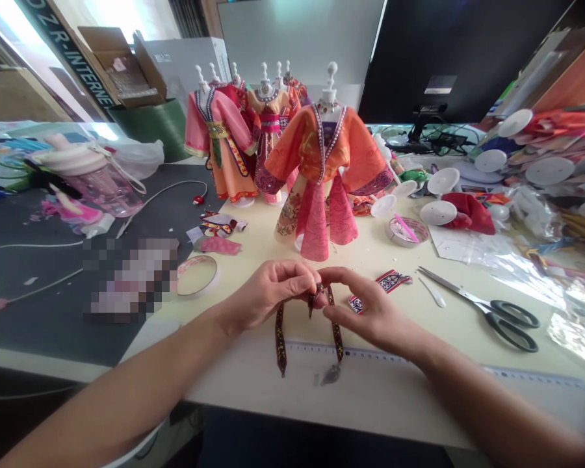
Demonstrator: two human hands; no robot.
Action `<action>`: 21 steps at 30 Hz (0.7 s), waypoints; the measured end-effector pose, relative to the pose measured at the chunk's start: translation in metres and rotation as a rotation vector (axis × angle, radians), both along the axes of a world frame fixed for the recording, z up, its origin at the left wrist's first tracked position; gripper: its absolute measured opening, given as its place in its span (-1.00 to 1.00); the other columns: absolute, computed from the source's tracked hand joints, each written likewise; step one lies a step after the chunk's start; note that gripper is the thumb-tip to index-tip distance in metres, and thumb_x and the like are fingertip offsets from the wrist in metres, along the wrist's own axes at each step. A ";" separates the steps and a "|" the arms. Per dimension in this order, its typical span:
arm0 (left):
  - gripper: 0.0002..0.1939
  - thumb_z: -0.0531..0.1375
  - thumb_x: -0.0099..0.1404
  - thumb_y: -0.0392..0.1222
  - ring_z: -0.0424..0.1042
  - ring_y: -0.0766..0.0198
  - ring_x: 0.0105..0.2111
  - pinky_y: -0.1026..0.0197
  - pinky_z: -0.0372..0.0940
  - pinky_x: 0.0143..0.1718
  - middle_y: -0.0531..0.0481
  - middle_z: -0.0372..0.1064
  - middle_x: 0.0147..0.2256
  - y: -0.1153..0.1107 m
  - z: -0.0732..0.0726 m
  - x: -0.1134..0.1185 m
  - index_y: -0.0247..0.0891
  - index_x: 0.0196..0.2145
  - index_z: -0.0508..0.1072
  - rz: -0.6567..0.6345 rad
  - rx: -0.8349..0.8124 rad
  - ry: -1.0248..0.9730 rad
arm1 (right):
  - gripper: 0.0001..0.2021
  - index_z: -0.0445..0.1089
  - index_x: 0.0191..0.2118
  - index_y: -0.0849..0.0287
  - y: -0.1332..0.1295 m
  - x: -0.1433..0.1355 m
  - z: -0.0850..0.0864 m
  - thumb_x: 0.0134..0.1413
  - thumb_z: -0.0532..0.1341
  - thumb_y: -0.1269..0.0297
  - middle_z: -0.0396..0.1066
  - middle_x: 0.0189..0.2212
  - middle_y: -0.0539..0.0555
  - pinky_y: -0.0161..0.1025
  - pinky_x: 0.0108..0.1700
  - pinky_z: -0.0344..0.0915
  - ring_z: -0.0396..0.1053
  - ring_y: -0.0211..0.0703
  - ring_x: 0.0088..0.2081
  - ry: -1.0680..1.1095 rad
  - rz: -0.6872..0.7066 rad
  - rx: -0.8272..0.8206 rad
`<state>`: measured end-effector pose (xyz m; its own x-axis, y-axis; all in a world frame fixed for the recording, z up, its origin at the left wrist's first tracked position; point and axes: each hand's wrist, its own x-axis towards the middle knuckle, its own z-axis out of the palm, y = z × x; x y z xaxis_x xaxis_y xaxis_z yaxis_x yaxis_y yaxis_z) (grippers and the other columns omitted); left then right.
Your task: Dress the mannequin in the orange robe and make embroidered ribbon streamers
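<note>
A narrow dark patterned ribbon point(281, 341) is gathered in a small fold or knot between my hands, its two tails hanging down over the table. My left hand point(275, 289) pinches it from the left with thumb and fingertips. From the right, my right hand point(365, 305) curls its fingers round the same gathered part, thumb lower and a little apart. A small silvery leaf-shaped piece point(331, 374) lies at the end of the right tail. Just behind my hands stands a doll form in an orange robe and pink skirt panels point(316, 175).
Black-handled scissors point(500, 318) and a wider trim strip point(387, 286) lie right of my hands. A ruler point(370, 354) runs along the front. Left are a tape roll point(197, 274) and fabric scraps point(219, 244). More dressed forms point(219, 143) stand behind; a monitor point(448, 58) is at back right.
</note>
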<state>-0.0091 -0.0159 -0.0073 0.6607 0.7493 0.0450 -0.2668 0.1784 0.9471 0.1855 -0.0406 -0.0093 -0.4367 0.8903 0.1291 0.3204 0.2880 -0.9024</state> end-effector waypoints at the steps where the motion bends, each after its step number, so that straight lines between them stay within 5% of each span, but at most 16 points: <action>1: -0.82 0.12 0.28 -0.24 0.42 0.31 -0.36 0.23 0.29 -0.28 -0.02 0.33 -0.38 -0.001 0.001 0.001 -0.37 -0.45 0.39 -0.022 -0.014 0.001 | -0.74 0.34 -0.12 0.14 -0.001 -0.003 -0.001 0.01 0.20 0.30 0.41 -0.22 0.06 -0.21 -0.17 0.29 0.35 -0.17 -0.19 -0.032 -0.013 0.039; 6: -0.82 0.17 0.23 -0.23 0.43 0.33 -0.45 0.24 0.30 -0.35 0.01 0.30 -0.38 -0.003 0.004 -0.003 -0.37 -0.48 0.38 -0.095 -0.054 0.010 | -0.93 0.39 -0.38 0.16 -0.003 -0.001 0.000 0.03 0.16 0.36 0.42 -0.46 -0.03 -0.29 -0.33 0.26 0.32 -0.28 -0.40 -0.070 -0.041 0.006; 21: -0.81 0.19 0.22 -0.21 0.44 0.31 -0.48 0.25 0.29 -0.41 0.01 0.31 -0.42 0.006 0.003 -0.013 -0.37 -0.49 0.38 -0.083 -0.048 0.058 | -0.80 0.36 -0.26 0.16 -0.001 0.018 0.004 -0.06 0.30 0.30 0.45 -0.41 0.01 -0.23 -0.25 0.35 0.41 -0.25 -0.33 0.375 0.064 -0.320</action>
